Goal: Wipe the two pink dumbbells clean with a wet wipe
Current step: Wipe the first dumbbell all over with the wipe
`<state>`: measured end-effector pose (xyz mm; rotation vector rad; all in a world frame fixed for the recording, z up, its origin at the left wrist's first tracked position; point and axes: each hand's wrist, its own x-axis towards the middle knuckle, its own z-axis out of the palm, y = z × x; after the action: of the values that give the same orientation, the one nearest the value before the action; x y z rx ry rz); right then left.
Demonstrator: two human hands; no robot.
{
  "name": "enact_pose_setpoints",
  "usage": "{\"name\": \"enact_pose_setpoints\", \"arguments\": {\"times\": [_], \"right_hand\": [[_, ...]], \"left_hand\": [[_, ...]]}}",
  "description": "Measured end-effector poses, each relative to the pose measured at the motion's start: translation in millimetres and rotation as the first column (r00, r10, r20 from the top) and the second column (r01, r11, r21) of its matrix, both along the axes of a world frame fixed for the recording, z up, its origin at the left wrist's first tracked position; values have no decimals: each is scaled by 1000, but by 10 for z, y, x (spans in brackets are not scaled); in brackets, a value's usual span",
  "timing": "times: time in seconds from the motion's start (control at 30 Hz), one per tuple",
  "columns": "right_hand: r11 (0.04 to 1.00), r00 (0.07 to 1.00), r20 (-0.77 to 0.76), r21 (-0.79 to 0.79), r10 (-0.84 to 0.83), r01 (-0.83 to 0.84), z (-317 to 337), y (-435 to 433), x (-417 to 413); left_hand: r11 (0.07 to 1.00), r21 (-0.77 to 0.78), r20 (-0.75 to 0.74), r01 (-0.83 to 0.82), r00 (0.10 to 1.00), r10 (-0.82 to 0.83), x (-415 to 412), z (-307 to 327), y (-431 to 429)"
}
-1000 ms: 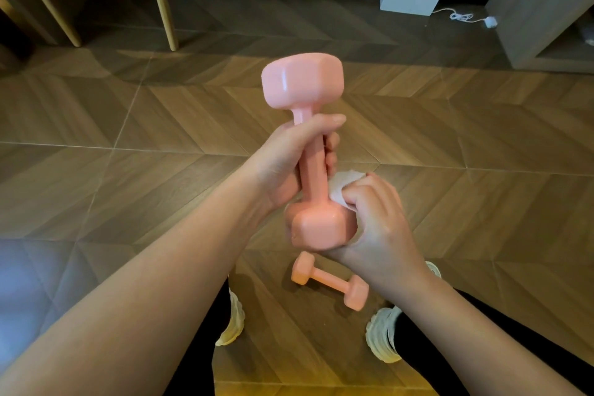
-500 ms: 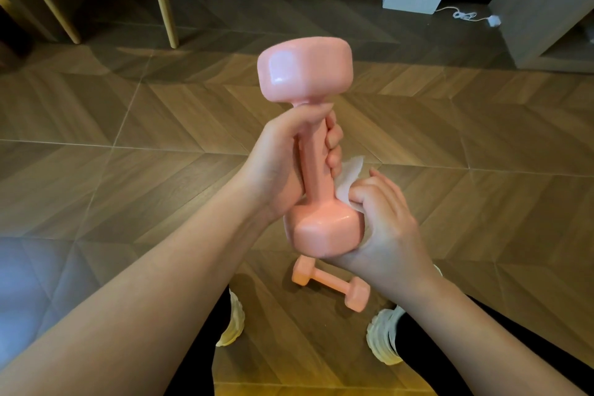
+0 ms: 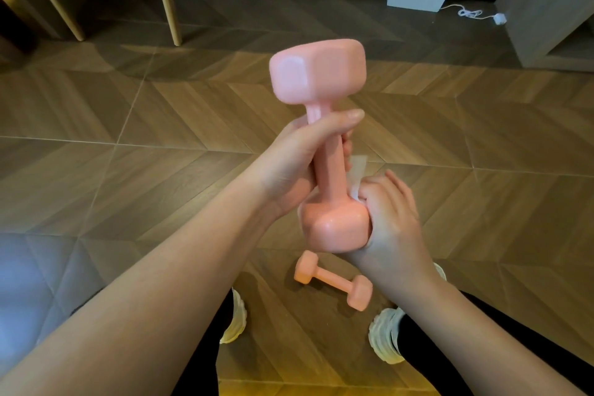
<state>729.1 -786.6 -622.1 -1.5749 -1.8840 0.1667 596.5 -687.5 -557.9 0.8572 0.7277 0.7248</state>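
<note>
left hand [image 3: 289,164] wrapped round handle of upright dumbbell [image 3: 328,167] | right hand [image 3: 392,222] curled on wet wipe [image 3: 358,170] at its lower head, wipe mostly hidden | second dumbbell [image 3: 332,280] lying below it

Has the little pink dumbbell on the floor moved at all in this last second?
No. The floor dumbbell lies in the same spot between the white shoes, same slant.

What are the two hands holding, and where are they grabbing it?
The left hand grips the raised pink dumbbell round its handle. The right hand holds a wet wipe against that dumbbell's lower head.
</note>
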Motion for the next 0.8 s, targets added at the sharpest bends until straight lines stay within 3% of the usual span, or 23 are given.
{"name": "enact_pose_setpoints", "arguments": {"times": [0.17, 0.37, 0.53, 0.63, 0.8], "right_hand": [[999, 997, 64, 15, -30, 29, 4, 2, 27], [994, 995, 64, 84, 72, -77, 1, 19, 15], [999, 997, 76, 19, 33, -34, -29, -6, 20], [999, 996, 75, 0, 42, -42, -51, 3, 16], [986, 985, 37, -1, 169, -169, -25, 28, -15]], "left_hand": [[997, -8, -138, -77, 988, 75, 47, 10, -12], [991, -123, 57, -58, 996, 65, -6, 25, 20], [991, -30, -144, -134, 981, 129, -18, -51, -4], [986, -65, -186, -152, 973, 137, -1, -55, -14], [990, -120, -45, -71, 997, 65, 2, -11, -5]]}}
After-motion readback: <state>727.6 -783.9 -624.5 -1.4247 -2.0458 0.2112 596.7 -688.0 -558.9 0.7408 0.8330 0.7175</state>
